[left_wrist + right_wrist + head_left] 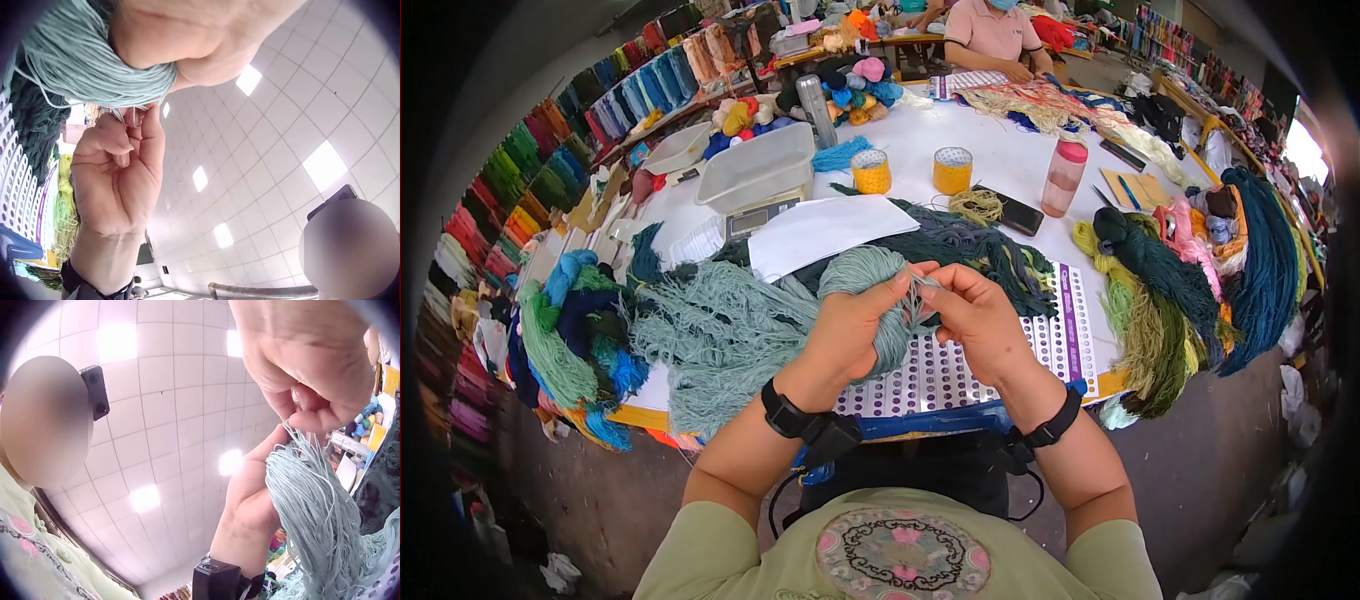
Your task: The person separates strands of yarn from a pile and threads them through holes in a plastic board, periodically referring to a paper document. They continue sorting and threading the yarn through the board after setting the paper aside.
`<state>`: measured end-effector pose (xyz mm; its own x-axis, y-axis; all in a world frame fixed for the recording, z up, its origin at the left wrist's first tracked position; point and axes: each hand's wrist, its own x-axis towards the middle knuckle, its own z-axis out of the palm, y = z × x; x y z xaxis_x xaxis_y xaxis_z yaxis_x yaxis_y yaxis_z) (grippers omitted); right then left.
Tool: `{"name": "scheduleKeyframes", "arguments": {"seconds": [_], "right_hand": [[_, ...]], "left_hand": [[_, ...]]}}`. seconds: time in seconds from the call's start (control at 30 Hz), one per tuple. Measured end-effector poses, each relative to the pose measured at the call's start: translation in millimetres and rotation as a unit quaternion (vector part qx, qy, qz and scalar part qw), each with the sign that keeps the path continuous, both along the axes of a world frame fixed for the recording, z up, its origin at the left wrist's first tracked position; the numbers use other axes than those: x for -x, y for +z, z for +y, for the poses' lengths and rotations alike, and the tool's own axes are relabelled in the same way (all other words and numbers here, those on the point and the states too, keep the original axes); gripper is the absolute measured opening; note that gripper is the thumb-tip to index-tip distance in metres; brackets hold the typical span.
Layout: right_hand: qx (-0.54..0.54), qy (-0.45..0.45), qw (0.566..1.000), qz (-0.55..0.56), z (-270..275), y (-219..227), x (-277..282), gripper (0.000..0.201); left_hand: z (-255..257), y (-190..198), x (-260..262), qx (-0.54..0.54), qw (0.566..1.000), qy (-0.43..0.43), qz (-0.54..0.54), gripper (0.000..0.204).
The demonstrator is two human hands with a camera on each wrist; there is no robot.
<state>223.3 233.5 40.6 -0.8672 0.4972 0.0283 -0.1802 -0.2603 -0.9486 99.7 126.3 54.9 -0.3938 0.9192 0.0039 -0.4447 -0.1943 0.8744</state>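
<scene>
A pale blue-green yarn skein [862, 285] is looped over my left hand [852, 325], with its strands wrapped round the thumb side. In the left wrist view the yarn [94, 62] passes over that hand in a thick bundle. My right hand [980, 320] pinches loose strands at the skein's edge, close to the left fingertips. In the right wrist view the right hand [306, 375] grips strand ends at the top of the hanging yarn [312, 506]. More yarn of the same colour [725, 330] lies heaped to the left on the table.
A white perforated card [930, 375] lies under the hands. White paper [830, 235] covers part of the dark green yarn [1000, 250]. Behind are a clear bin [757, 170], tape rolls [952, 170], a phone [1015, 212] and a pink bottle [1064, 175]. Another person [995, 40] sits opposite.
</scene>
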Motion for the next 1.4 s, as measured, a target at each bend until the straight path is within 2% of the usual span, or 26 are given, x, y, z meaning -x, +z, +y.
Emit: {"name": "scheduleKeyframes", "arguments": {"seconds": [0.17,0.23,0.27,0.37,0.47,0.53,0.63,0.77,0.97,1.03,1.17,1.27,1.4], "right_hand": [[0.02,0.0,1.0,0.009,0,3,0,0.014],[0.085,-0.007,0.995,0.049,0,2,0,0.013],[0.085,-0.008,0.995,0.049,0,1,0,0.013],[0.128,-0.02,0.99,0.049,4,-4,0,0.014],[0.075,-0.009,0.997,0.006,4,-3,0,0.013],[-0.018,-0.025,0.999,-0.029,-1,6,0,0.013],[-0.06,-0.001,0.997,-0.042,2,1,0,0.012],[-0.049,-0.002,0.998,-0.041,2,-1,1,0.012],[0.055,-0.018,0.998,-0.001,-4,6,1,0.015],[-0.052,-0.022,0.998,-0.027,-3,3,2,0.018],[-0.087,-0.03,0.996,-0.017,-3,-1,4,0.021],[-0.064,-0.013,0.998,-0.012,-1,-2,4,0.018],[0.039,-0.004,0.999,0.021,0,0,4,0.013]], "left_hand": [[1,-3,2,-0.005,1.0,0.0,0.028,0.037],[-1,-3,2,0.009,1.0,0.009,-0.006,0.031],[0,-3,3,0.009,1.0,0.009,-0.006,0.031],[1,-2,5,-0.024,1.0,-0.004,-0.017,0.038],[1,-2,4,-0.038,0.995,-0.037,-0.081,0.041],[0,0,3,-0.021,0.999,-0.043,-0.015,0.044],[0,0,1,-0.02,0.999,-0.039,0.014,0.043],[1,-4,3,-0.025,0.999,-0.032,-0.004,0.042],[1,-6,6,-0.034,0.999,-0.039,0.006,0.04],[0,2,0,-0.013,0.999,-0.035,0.004,0.04],[0,0,-1,-0.021,0.999,-0.023,0.022,0.041],[1,-3,2,-0.02,0.999,-0.024,0.023,0.041],[2,-6,4,-0.005,1.0,0.0,0.007,0.039]]}}
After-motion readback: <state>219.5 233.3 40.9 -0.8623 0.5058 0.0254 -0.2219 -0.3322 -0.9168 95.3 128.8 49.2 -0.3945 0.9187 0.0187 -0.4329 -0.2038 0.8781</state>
